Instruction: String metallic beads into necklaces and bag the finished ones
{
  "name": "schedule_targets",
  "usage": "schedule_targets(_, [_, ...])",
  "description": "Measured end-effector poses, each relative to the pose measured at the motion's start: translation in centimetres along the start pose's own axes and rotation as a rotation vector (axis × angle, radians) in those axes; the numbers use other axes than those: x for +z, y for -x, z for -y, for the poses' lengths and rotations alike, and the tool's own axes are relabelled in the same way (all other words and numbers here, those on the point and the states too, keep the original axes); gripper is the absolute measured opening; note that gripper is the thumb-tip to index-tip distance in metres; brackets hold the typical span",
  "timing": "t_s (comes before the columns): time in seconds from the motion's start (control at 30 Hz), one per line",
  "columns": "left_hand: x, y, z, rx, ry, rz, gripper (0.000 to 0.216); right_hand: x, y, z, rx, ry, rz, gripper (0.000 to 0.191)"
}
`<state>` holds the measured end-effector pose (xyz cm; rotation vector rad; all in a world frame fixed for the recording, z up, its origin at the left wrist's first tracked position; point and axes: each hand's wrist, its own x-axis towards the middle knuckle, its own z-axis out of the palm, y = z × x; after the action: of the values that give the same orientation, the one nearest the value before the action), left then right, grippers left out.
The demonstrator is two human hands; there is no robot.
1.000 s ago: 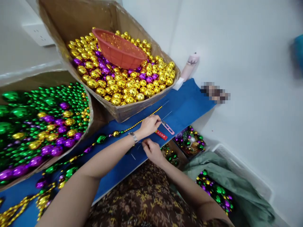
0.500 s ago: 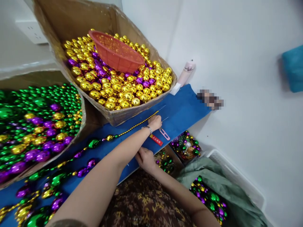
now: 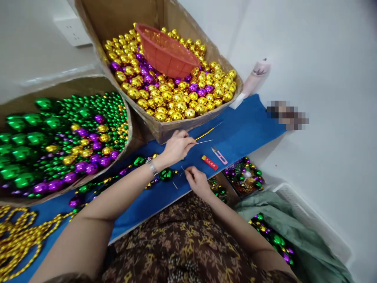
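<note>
My left hand (image 3: 176, 146), with a watch at the wrist, is closed in a pinch on a long thin needle (image 3: 204, 141) lying over the blue board (image 3: 244, 129). A strand of small gold beads (image 3: 205, 134) runs out beside it. Behind that hand the strand carries bigger green beads (image 3: 165, 174) and purple ones. My right hand (image 3: 196, 181) rests at the board's near edge, its fingertips pinched on a thin thread or wire that I can barely make out.
A cardboard box (image 3: 188, 125) of gold and purple balls holds an orange basket (image 3: 166, 51). Left is a box of green, purple and gold beads (image 3: 59, 137). Pink snips (image 3: 219, 155), a red tag (image 3: 209, 162), a bead tray (image 3: 244, 176) and green cloth (image 3: 282, 224) lie right.
My left hand drew back left along the needle and bead strand. My right hand rose from the board's edge and now pinches a thread. The view shifted.
</note>
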<state>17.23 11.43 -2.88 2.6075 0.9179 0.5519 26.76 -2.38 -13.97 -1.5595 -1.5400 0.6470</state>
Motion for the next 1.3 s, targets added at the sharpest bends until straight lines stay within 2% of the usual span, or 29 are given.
schedule_targets(0.03, [-1.2, 2.0, 0.4, 0.007, -0.053, -0.056, 0.022, -0.1, -0.1, 0.1, 0.010, -0.012, 0.002, 0.022])
schedule_targets(0.1, [-3.0, 5.8, 1.1, 0.001, -0.109, -0.091, 0.027, -0.2, -0.2, 0.3, 0.031, -0.036, 0.002, 0.024])
schedule_targets(0.23, [-4.0, 11.5, 2.3, -0.121, -0.066, -0.128, 0.023, -0.2, -0.3, 1.3, 0.077, -0.083, -0.003, 0.029])
schedule_targets(0.4, [-3.7, 15.1, 2.8, -0.309, 0.329, -0.168, 0.021, 0.0, -0.6, 3.3, 0.067, -0.097, 0.019, 0.027])
schedule_targets(0.53, [-4.1, 16.6, 2.6, -0.340, 0.582, -0.088, 0.028, 0.0, -1.0, 4.8, 0.029, -0.085, 0.039, 0.027])
schedule_targets(0.63, [-4.4, 17.5, 2.5, -0.331, 0.700, 0.038, 0.035, -0.1, -1.3, 5.8, -0.037, -0.043, 0.063, 0.026])
schedule_targets(0.7, [-4.1, 17.9, 2.5, -0.360, 0.752, 0.062, 0.034, -0.2, -1.5, 6.6, -0.095, -0.010, 0.079, 0.024])
schedule_targets(0.87, [-1.9, 18.7, 2.1, -0.425, 0.670, -0.062, 0.025, 0.0, -1.6, 8.2, -0.153, -0.037, 0.083, 0.020])
schedule_targets(1.0, [-0.2, 19.3, 1.7, -0.447, 0.832, -0.119, 0.029, 0.4, -1.5, 8.5, -0.124, -0.075, 0.042, 0.019])
schedule_targets(1.13, [0.4, 19.7, 1.4, -0.502, 0.911, -0.117, 0.045, 0.5, -1.4, 8.6, -0.127, -0.095, 0.010, 0.018])
schedule_targets(1.3, [0.5, 19.8, 0.9, -0.561, 0.884, -0.114, 0.038, 0.3, -1.4, 8.8, -0.172, -0.079, -0.008, 0.016])
